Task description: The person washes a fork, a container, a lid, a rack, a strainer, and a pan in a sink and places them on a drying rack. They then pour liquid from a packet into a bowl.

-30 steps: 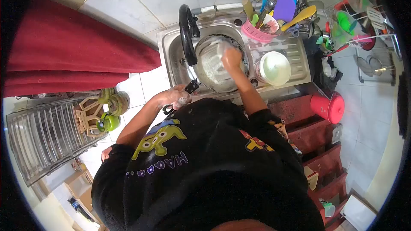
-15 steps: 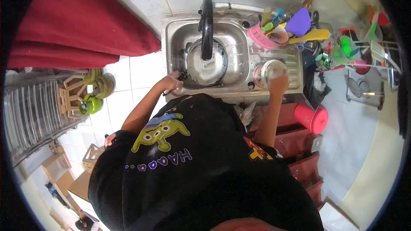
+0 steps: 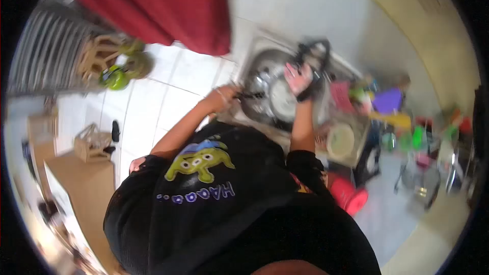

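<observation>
1 round steel pan (image 3: 279, 103); our left hand (image 3: 224, 95) clamps its thin handle (image 3: 252, 94). Our right hand (image 3: 299, 78), fingers spread, on curved black tap (image 3: 320, 51).

black faucet (image 3: 313, 51) arches over the sink (image 3: 256, 56); utensils (image 3: 379, 103) crowd its right.

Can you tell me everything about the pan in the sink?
The pan is round and looks like grey metal, with a pale, soapy-looking inside. A dark handle sticks out toward the left hand, which seems to grip it. The pan sits inside the steel sink. The right hand is over its far edge, close to the black tap. The picture is too blurry to tell whether that hand touches the pan.
</observation>
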